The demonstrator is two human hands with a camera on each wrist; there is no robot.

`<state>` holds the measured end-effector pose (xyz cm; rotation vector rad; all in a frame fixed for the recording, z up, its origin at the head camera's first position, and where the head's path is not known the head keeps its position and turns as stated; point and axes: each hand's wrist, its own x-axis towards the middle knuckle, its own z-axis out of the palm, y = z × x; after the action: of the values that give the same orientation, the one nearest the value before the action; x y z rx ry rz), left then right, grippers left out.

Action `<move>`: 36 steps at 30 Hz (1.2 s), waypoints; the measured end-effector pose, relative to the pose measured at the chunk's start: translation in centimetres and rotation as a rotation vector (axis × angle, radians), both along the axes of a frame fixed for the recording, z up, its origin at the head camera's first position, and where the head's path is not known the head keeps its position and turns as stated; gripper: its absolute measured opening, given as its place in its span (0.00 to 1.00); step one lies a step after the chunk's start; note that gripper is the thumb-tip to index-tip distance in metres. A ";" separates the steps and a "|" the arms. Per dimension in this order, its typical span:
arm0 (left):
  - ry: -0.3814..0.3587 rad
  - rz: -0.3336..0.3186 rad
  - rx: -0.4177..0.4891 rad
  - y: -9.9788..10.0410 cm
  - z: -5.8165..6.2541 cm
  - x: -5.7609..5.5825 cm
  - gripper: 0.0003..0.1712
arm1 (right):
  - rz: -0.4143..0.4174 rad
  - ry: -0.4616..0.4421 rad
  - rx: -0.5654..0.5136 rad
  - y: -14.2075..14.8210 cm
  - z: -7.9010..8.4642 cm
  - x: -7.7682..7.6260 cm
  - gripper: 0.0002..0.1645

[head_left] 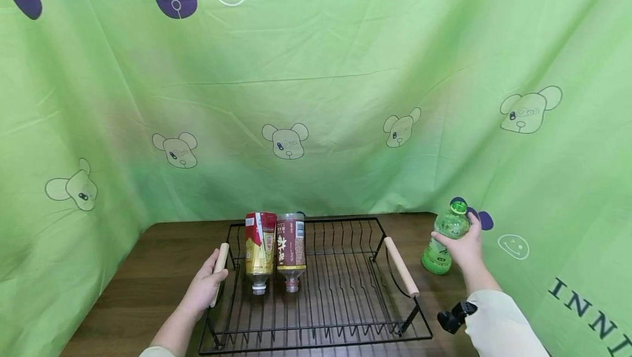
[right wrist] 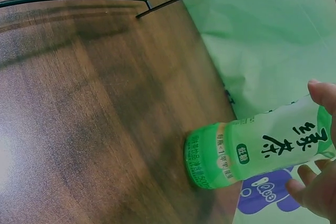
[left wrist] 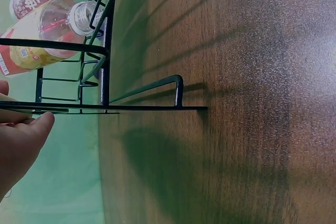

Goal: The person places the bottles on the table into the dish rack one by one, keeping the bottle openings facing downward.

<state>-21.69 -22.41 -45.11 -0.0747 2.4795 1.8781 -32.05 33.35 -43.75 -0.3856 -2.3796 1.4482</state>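
Note:
My left hand (head_left: 204,280) grips the left wooden handle (head_left: 220,261) of a black wire dish rack (head_left: 316,328). In the right hand (head_left: 461,244) is a green tea bottle (head_left: 436,258), held around its upper body at the right of the rack. Its neck leans slightly right in the head view, and its base is right at the tabletop. Two plastic bottles lie side by side in the rack's left part, necks toward me: a red and yellow one (head_left: 260,244) and a purple-labelled one (head_left: 291,242). The left wrist view shows the red and yellow bottle's clear neck (left wrist: 81,18).
Beneath the rack is a dark brown wooden table (head_left: 148,269). A green printed cloth (head_left: 345,83) hangs behind and at both sides. The rack's right wooden handle (head_left: 401,266) stands between the rack and the green bottle. A small black device (head_left: 456,316) sits at the right sleeve.

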 end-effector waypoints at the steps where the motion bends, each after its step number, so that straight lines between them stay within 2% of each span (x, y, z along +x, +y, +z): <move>1: 0.001 -0.001 -0.001 0.0 0.0 0.0 0.40 | -0.001 -0.001 0.004 0.0 0.0 0.0 0.68; 19: -0.006 0.010 -0.002 0.1 0.0 0.0 0.39 | -0.024 -0.005 0.034 0.1 -0.9 -0.3 0.64; 25: -0.005 0.012 -0.006 0.0 -0.1 0.0 0.40 | 0.016 0.011 0.040 -0.6 -0.1 0.2 0.65; 36: 0.004 0.004 -0.002 0.0 -0.1 0.0 0.40 | 0.098 0.096 0.044 -2.4 1.8 1.2 0.63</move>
<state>-21.69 -22.37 -45.16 -0.0754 2.4862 1.8787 -30.83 30.91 -41.97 -0.1859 -2.3787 1.4192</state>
